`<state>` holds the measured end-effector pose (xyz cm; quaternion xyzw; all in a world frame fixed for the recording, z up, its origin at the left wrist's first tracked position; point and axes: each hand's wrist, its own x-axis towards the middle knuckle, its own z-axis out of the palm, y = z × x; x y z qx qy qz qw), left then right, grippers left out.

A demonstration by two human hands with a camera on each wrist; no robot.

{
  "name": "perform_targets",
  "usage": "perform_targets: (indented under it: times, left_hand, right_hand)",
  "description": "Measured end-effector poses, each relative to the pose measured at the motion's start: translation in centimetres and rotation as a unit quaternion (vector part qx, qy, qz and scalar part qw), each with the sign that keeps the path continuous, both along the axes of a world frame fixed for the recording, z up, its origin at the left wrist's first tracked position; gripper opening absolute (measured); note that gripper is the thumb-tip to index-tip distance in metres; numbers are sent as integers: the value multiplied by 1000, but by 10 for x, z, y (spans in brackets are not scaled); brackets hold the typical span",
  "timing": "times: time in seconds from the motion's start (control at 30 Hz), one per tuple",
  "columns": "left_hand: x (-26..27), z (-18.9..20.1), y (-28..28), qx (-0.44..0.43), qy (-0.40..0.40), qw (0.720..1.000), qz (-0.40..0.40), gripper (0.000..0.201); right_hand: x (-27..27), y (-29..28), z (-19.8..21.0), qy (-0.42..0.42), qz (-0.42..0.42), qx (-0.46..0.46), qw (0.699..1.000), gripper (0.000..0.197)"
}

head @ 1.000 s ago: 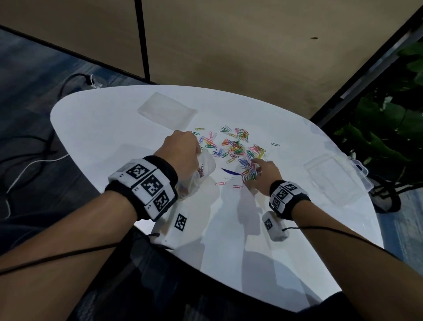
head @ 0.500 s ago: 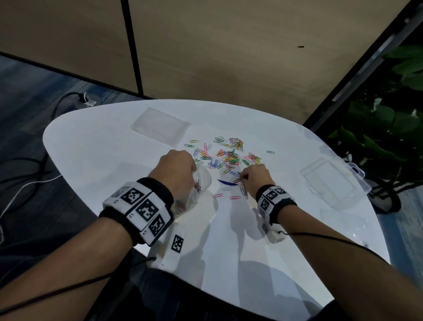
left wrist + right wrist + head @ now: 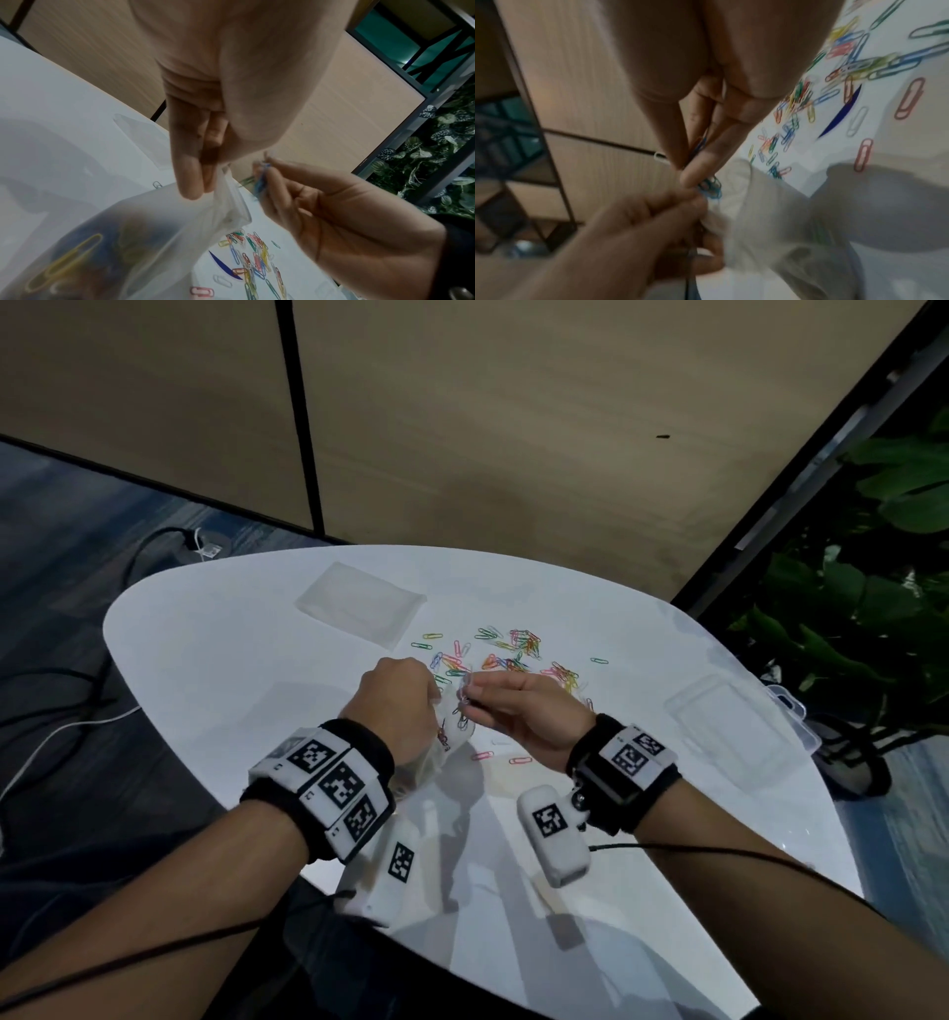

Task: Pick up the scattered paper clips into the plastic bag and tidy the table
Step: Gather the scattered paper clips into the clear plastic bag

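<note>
My left hand (image 3: 398, 695) pinches the rim of a clear plastic bag (image 3: 144, 229), which hangs below it and holds several coloured paper clips. My right hand (image 3: 513, 706) pinches a small bunch of clips (image 3: 709, 185) right at the bag's mouth, beside the left fingers (image 3: 190, 174). The bunch of clips (image 3: 260, 178) shows blurred in the left wrist view. Many coloured paper clips (image 3: 513, 652) lie scattered on the white table (image 3: 215, 660) just beyond both hands. Two pink clips (image 3: 500, 757) lie under the right hand.
A flat clear bag (image 3: 359, 603) lies at the table's far left. A clear plastic box (image 3: 739, 721) sits at the right edge. A dark blue sliver (image 3: 222, 266) lies among the clips. Cables run on the floor to the left; plants stand to the right.
My right hand left the pile on the table and rose leftward with a bunch of clips to the bag's mouth. The left hand lifted the bag slightly.
</note>
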<state>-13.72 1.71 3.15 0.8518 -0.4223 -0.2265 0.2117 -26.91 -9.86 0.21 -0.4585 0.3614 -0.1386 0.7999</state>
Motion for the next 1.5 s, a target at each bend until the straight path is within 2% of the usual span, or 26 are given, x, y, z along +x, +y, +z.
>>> perform_targets:
  times: [0.17,0.2,0.27,0.3,0.33,0.37,0.47,0.5,0.53,0.57,0.6,0.63,0.67,0.73,0.8,0.9,1.03,1.07,1.1,1.17,1.23,1.27,1.33,1.4,1.43,1.5]
  left_hand:
    - [-2,3,-1,-6,9,1000,-3,24]
    - [-1,3,-1,-6,10,1000,-2,24]
    - [0,4,-1,-6,15,1000,0,23]
    - [1,4,-1,-7,19,1000,0,23]
    - [1,5,-1,-9,21,1000,0,24]
    - [2,6,0,-11,22,1000,1,25]
    - [11,9,5,-23,19,999,11,26]
    - [15,9,7,-26,23,999,13,27]
    - [19,9,10,-27,26,999,13,28]
    - [21,9,11,-27,27,999,10,29]
    - [23,9,13,-25,26,999,6,30]
    - [26,8,16,-23,24,999,4,30]
    - [27,9,18,-21,23,1000,2,29]
    - [29,10,23,-18,18,1000,-2,29]
    - [33,10,26,-14,12,1000,-4,30]
    - [37,11,25,-9,15,1000,2,29]
    - [37,8,21,0,13,1000,-1,27]
    - [36,7,21,4,12,1000,-4,27]
    - [34,6,21,7,11,1000,-7,28]
    - [30,5,21,12,8,1000,-11,28]
    - [28,5,21,14,7,1000,-16,27]
    - [28,6,21,15,6,1000,-17,27]
    - [27,7,20,17,3,1000,-21,27]
    - [27,8,19,18,4,1000,-24,26]
    - [28,9,18,18,7,1000,-22,26]
    - [29,9,17,19,17,1000,-17,27]
  right_hand:
    - [14,22,-14,87,35,-169,981,11]
    - [16,24,-18,113,58,-223,966,13]
    - [19,25,-19,177,127,-358,908,20]
    - [21,26,-16,196,163,-407,877,24]
    - [22,24,-12,194,186,-427,863,25]
    - [22,21,-6,176,196,-423,867,25]
    - [13,-10,8,108,128,-309,936,24]
    - [6,-26,7,112,95,-295,944,24]
    - [0,-47,1,139,67,-313,937,23]
    - [-10,-70,-10,199,50,-362,909,22]
    - [-20,-94,-23,287,57,-427,855,21]
    - [-28,-114,-36,383,81,-479,786,26]
    - [-37,-131,-48,453,96,-501,731,37]
    - [-48,-152,-69,517,121,-498,686,49]
    - [-51,-158,-82,533,142,-486,678,48]
    - [-41,-145,-89,521,150,-489,683,43]
    - [-25,-112,-86,445,143,-515,719,52]
    - [-19,-104,-86,427,158,-524,720,53]
    - [-14,-97,-87,422,185,-537,706,54]
    - [-4,-90,-91,428,236,-573,659,52]
    - [3,-88,-94,425,240,-618,617,39]
    - [6,-88,-95,427,235,-633,601,32]
    - [8,-87,-90,442,216,-639,592,24]
    - [6,-90,-85,468,196,-612,607,25]
    - [3,-93,-82,475,176,-590,628,23]
    - [-8,-101,-80,479,105,-519,700,12]
